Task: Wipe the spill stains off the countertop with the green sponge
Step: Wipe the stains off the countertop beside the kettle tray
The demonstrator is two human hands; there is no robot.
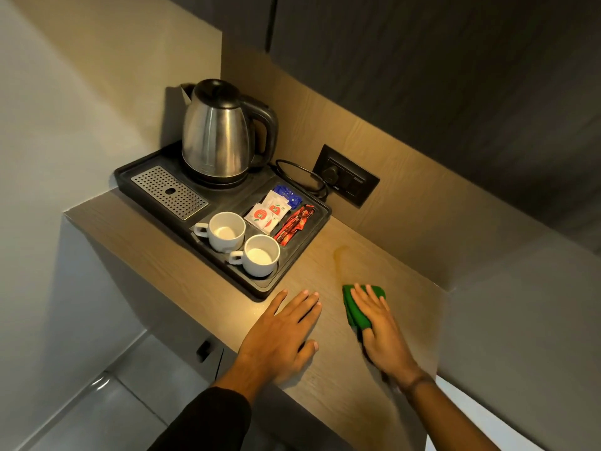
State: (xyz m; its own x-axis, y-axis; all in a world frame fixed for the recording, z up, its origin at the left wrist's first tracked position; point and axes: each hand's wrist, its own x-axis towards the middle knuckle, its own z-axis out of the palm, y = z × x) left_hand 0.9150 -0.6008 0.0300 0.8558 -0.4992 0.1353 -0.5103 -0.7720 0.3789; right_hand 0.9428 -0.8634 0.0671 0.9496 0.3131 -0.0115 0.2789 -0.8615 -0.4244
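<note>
Both hands lie flat, left hand point(279, 333) on countertop point(156, 252), right hand point(380, 333) covering most of green sponge point(350, 304).

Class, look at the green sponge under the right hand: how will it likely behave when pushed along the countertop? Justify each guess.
Probably soft and floppy: the green sponge shows a crease beside the right hand pressing it. Likely light, being thin under that hand. It should slide, not roll, lying flat on the smooth countertop.

hotel room tea nook | kettle point(221, 131) on tray point(130, 177), cups point(242, 247), sachets point(271, 211)
</note>
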